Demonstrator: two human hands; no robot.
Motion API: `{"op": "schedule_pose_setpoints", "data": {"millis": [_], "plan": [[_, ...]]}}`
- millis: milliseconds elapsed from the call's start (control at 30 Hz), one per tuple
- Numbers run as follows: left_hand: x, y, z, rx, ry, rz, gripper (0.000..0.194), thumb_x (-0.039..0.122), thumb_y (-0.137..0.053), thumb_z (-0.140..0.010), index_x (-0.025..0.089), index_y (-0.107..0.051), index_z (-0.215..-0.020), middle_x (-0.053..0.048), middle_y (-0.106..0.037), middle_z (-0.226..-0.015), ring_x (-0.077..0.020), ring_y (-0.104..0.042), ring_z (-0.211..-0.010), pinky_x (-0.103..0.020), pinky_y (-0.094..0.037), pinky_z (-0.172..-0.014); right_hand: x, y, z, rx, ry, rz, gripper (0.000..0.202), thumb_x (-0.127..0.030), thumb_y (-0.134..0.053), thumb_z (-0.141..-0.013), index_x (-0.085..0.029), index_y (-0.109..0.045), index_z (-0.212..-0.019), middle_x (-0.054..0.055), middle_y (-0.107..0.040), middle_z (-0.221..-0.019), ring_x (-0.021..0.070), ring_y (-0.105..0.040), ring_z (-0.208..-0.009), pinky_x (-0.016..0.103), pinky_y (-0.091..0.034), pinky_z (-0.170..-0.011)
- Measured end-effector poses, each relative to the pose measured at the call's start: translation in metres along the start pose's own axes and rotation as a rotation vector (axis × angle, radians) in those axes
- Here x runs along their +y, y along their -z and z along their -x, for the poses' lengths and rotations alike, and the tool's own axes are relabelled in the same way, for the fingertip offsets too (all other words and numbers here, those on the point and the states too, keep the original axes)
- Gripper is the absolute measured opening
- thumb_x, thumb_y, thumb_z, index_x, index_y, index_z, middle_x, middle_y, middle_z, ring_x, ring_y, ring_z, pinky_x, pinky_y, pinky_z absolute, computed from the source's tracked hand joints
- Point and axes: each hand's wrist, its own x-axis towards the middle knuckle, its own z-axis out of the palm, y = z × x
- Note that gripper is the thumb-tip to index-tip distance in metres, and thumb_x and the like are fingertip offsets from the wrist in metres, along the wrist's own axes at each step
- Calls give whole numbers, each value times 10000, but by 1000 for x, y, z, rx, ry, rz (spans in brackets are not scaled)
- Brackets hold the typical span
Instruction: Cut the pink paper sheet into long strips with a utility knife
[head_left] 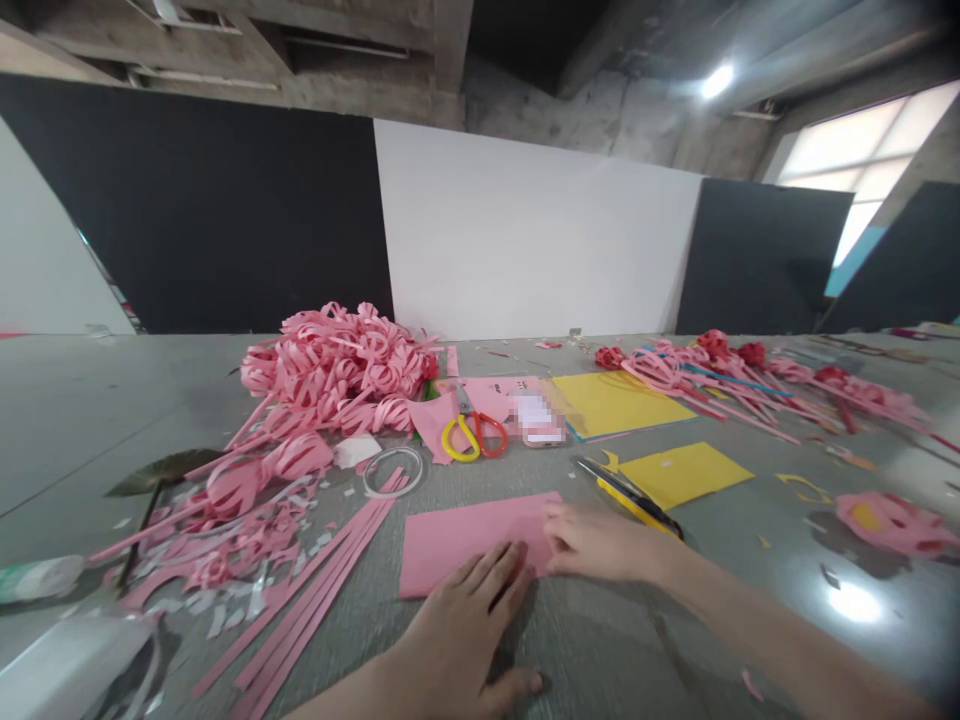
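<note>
A pink sheet of paper (439,545), which looks folded, lies flat on the grey surface in front of me. My left hand (466,625) rests on its lower edge, palm down with the fingers stretched out and the thumb apart. At the paper's right end, my right hand (592,540) has its fingers curled together on the edge. Beyond the paper lie scissors (472,440) with one yellow and one red handle, next to a phone (538,420). A yellow-and-black utility knife (630,495) sits just behind my right hand.
A big heap of pink paper-strip flowers (337,365) stands at the back left. Nearer are pink strips (315,600), paper scraps (240,550) and a roll of tape (394,472). Yellow sheets (622,400) and more paper flowers (675,370) lie right. Upright panels (532,230) close the back.
</note>
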Motion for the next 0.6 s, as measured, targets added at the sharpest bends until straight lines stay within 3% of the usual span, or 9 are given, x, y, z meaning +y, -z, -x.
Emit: {"op": "schedule_pose_setpoints", "data": {"millis": [300, 600], "plan": [[3, 2, 0, -35, 19, -12, 693, 573, -279, -831, 138, -115, -1344, -127, -53, -1392, -254, -39, -1271, -432, -127, -1022, 8, -3, 0, 34, 1, 19, 246, -392, -586, -722, -170, -481, -707, 16, -485, -835, 156, -492, -730, 237, -323, -588], [2, 1, 0, -40, 24, -17, 697, 575, -282, -829, 135, -121, -1344, -123, -47, -1394, -248, -33, -1272, -422, -109, -1029, 11, 8, 2, -57, 49, -35, 217, -361, -585, -722, -173, -479, -746, 24, -469, -903, 149, -493, -746, 235, -347, -605]]}}
